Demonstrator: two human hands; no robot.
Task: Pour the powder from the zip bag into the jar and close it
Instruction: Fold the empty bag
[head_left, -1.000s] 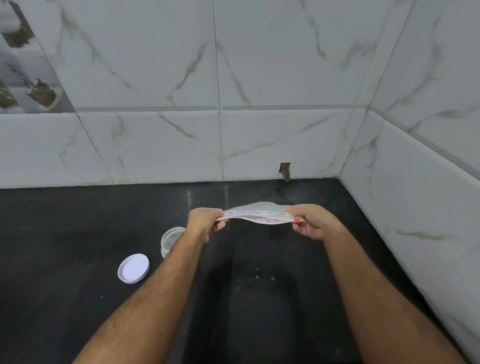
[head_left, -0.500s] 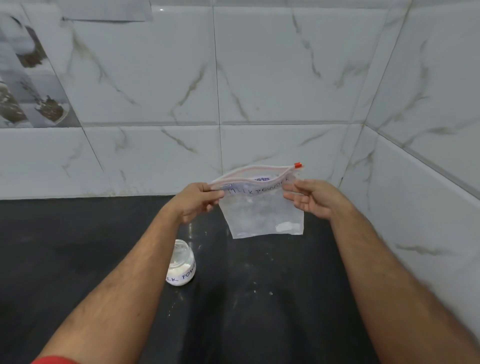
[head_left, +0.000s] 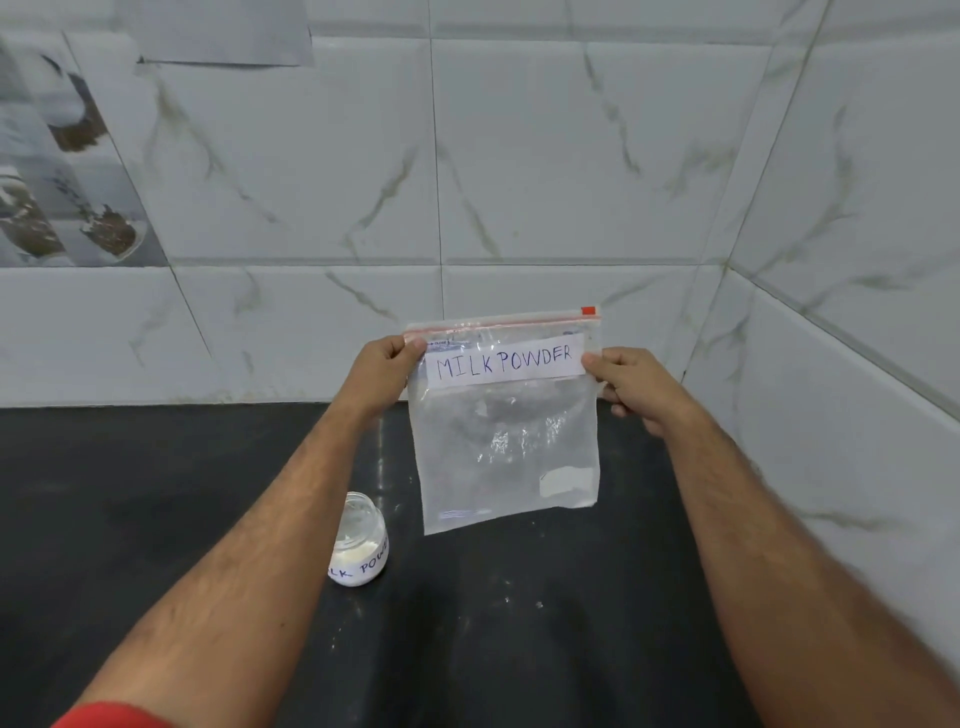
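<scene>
A clear zip bag (head_left: 506, 447) labelled "MILK POWDER" hangs upright above the black counter, its red zip strip on top. Only a small patch of white powder shows in its lower right corner. My left hand (head_left: 387, 366) pinches the bag's upper left edge and my right hand (head_left: 631, 382) pinches the upper right edge. A small glass jar (head_left: 360, 543) with white powder in its bottom stands uncapped on the counter, below and left of the bag, beside my left forearm. The jar's lid is out of view.
The black counter (head_left: 519, 623) meets white marble-pattern tiled walls (head_left: 519, 182) at the back and on the right, forming a corner. A decorative picture tile (head_left: 62, 171) is at the upper left.
The bag went from lying flat between my hands to hanging upright, raised higher with its label facing me. The view shifted, and the white lid left the frame.
</scene>
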